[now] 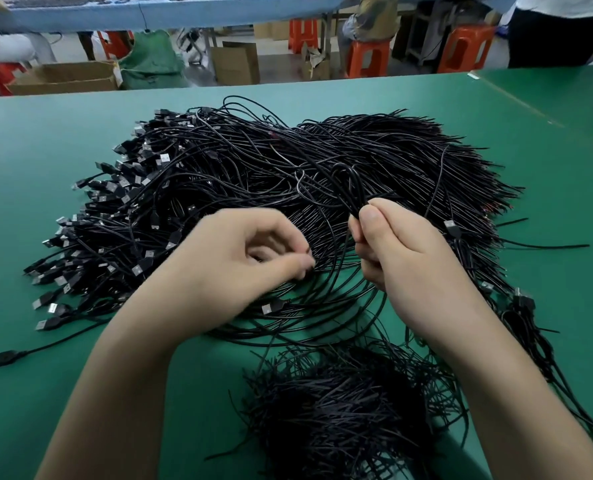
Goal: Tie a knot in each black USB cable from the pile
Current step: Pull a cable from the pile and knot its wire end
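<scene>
The right hand (392, 247) pinches a looped black USB cable (348, 183), the loop rising just beyond its thumb over the big pile (253, 161) on the green table (28, 150). The left hand (239, 268) curls, blurred, on the pile; whether it holds anything I cannot tell. A smaller cable heap (340, 410) lies nearer.

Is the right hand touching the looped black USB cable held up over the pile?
Touching. The head view shows the right hand pinching the looped black USB cable just below its loop, between thumb and fingers, with no gap.
</scene>
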A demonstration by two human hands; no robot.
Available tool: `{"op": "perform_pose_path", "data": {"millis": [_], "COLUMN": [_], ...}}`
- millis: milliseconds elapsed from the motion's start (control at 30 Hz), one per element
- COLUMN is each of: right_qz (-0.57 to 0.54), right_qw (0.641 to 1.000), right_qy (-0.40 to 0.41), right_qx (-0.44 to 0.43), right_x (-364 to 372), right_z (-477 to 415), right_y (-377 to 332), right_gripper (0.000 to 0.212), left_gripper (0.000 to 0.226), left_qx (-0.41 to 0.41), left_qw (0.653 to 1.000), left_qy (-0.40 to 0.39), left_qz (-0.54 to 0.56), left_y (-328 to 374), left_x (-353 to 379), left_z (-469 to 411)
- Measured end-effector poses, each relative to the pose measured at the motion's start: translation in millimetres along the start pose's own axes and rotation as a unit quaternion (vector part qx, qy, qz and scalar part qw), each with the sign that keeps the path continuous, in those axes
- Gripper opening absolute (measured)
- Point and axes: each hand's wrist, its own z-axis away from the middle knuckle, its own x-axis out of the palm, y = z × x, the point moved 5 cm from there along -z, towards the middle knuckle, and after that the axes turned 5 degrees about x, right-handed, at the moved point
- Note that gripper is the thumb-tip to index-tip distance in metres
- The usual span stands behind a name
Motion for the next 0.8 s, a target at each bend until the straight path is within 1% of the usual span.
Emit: {"op": "perform_pose_path", "data": {"millis": [67,133,200,233,400,533,667,800], "right_qz": [-0.023,-0.045,-0.062,-0.068,-0.093,-0.174,-0.276,-0.292], "right_qw": [1.0,0.999,0.998,0.998,0.996,0.984,0.96,0.952], "right_qy": [-0.004,-0.004,-0.002,-0.001,0.012,0.017,-0.015,-0.057], "right_qx": [-0.001,-0.003,-0.005,-0.006,-0.006,0.027,0.054,0.071], "right_x": [3,9,15,17,17,18,22,20], "right_z": [1,2,4,5,6,8,10,9], "right_y": [-3,-5,-7,-7,-9,-7,-9,-8], "right_gripper": [0.036,0.036,0.036,0.036,0.036,0.04,0.035,0.033], "left_gripper": [0.005,0.007,0.01,0.01,0.012,0.012,0.012,0.022], "left_qx": [0.025,0.052,0.074,0.083,0.124,0.169,0.179,0.179], "left_qw": [0.995,0.98,0.964,0.959,0.96,0.959,0.959,0.963], "left_qy": [0.091,0.17,0.232,0.248,0.231,0.206,0.175,0.151], "left_qz": [0.041,0.087,0.111,0.11,0.092,0.094,0.136,0.133], "left_y": [5,12,18,20,29,35,31,25], "left_x": [-4,-1,4,8,17,21,20,22], "left_z": [-2,-2,-1,0,-1,-1,-4,-8]}}
